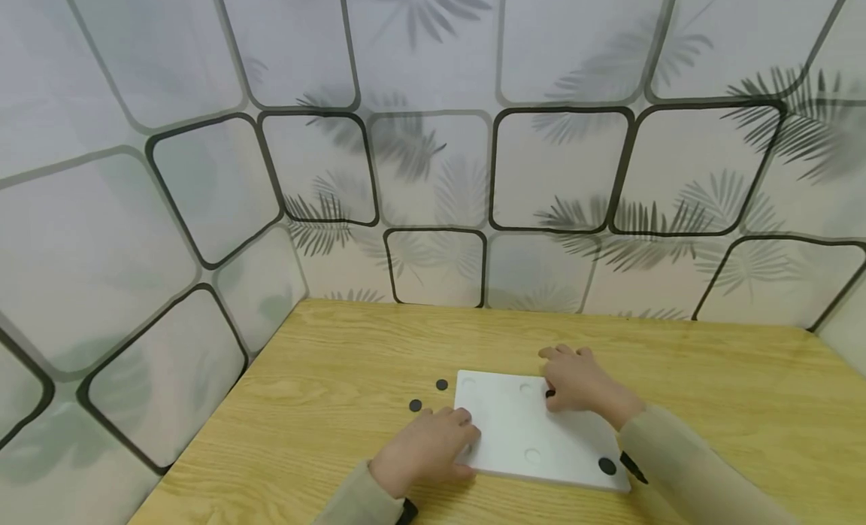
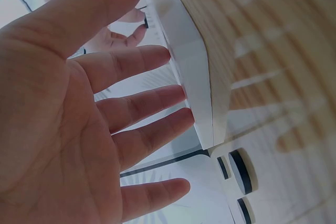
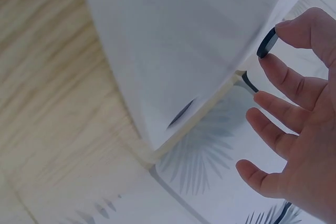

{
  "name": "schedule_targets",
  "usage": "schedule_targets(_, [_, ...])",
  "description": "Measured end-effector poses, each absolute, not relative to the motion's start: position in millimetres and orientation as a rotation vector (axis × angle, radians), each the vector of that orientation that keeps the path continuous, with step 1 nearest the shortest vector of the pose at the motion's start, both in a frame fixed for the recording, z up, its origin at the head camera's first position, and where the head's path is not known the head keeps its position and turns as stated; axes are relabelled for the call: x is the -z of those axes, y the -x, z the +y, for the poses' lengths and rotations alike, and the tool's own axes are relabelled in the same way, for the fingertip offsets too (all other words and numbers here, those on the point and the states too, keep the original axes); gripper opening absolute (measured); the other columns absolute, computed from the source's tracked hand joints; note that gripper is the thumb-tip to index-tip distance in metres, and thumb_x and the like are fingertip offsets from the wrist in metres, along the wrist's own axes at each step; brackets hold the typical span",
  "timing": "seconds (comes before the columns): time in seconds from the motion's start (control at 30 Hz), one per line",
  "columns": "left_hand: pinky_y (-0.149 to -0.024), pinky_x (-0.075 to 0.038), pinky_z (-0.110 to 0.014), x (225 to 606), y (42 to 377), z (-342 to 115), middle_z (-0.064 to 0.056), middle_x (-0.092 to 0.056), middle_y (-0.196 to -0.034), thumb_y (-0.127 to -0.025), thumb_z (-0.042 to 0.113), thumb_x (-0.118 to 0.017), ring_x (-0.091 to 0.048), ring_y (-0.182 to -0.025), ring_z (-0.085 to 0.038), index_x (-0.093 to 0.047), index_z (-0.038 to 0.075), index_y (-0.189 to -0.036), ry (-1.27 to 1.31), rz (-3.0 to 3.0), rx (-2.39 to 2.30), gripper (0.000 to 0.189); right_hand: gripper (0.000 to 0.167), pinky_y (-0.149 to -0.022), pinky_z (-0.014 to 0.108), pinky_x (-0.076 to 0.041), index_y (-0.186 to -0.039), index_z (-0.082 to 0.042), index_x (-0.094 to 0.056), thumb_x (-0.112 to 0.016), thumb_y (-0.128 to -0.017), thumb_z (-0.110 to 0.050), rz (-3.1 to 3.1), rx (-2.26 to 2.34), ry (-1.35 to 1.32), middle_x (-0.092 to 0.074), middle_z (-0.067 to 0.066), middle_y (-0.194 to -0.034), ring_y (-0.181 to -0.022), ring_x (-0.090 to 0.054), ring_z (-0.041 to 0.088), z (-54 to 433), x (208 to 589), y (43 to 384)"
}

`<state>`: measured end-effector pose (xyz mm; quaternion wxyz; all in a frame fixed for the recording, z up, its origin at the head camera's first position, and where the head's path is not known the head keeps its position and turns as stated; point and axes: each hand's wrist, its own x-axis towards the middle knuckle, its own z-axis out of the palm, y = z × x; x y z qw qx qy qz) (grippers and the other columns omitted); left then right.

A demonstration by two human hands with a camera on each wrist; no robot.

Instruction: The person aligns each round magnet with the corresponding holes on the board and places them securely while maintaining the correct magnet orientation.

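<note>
A white board with shallow round recesses lies on the table. My right hand is over its far right part, pinching a small black disc between thumb and index finger; the other fingers spread apart. My left hand is at the board's left edge, its extended fingertips right at the board's side in the left wrist view. Another black disc sits at the board's near right corner. The left hand covers part of the board's left edge, and the right hand hides some of its far edge.
Loose black discs lie on the wooden table left of the board; three discs show beyond it in the left wrist view. A patterned wall covering rises behind the table and along its left side.
</note>
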<state>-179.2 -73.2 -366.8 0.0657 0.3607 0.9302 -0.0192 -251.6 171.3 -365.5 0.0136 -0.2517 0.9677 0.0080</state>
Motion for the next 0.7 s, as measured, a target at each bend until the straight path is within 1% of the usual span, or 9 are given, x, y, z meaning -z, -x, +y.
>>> schedule_targets(0.2, [-0.072, -0.042, -0.033, 365.6, 177.8, -73.5, 0.009, -0.051, -0.099, -0.074, 0.046, -0.065, -0.047, -0.086, -0.008, -0.061, 0.022, -0.103, -1.088, 2.812, 0.072, 0.037, 0.025, -0.078, 0.059, -0.030, -0.054, -0.019, -0.047, -0.069, -0.067, -0.020, 2.996, -0.027, 0.793, -0.047, 0.015, -0.121, -0.110, -0.040, 0.037, 161.6, 364.0, 255.5])
schedule_targets(0.47, [-0.070, -0.042, -0.032, 364.9, 178.3, -72.8, 0.010, -0.051, -0.098, -0.075, 0.047, -0.064, -0.047, -0.085, -0.007, -0.060, 0.023, -0.103, -1.082, 2.805, 0.099, 0.037, 0.025, -0.075, 0.058, -0.032, -0.053, -0.019, -0.047, -0.068, -0.066, -0.021, 3.007, -0.042, 0.837, -0.048, 0.015, -0.120, -0.108, -0.041, 0.037, 150.3, 362.8, 261.7])
schedule_targets(0.7, [-0.070, -0.042, -0.032, 367.1, 180.0, -72.3, 0.010, -0.050, -0.098, -0.075, 0.048, -0.064, -0.047, -0.085, -0.007, -0.060, 0.024, -0.103, -1.077, 2.798, 0.106, 0.037, 0.025, -0.077, 0.060, -0.031, -0.053, -0.019, -0.048, -0.069, -0.066, -0.021, 2.998, 0.006, 0.841, -0.048, 0.016, -0.121, -0.108, -0.041, 0.038, 145.3, 362.4, 265.5])
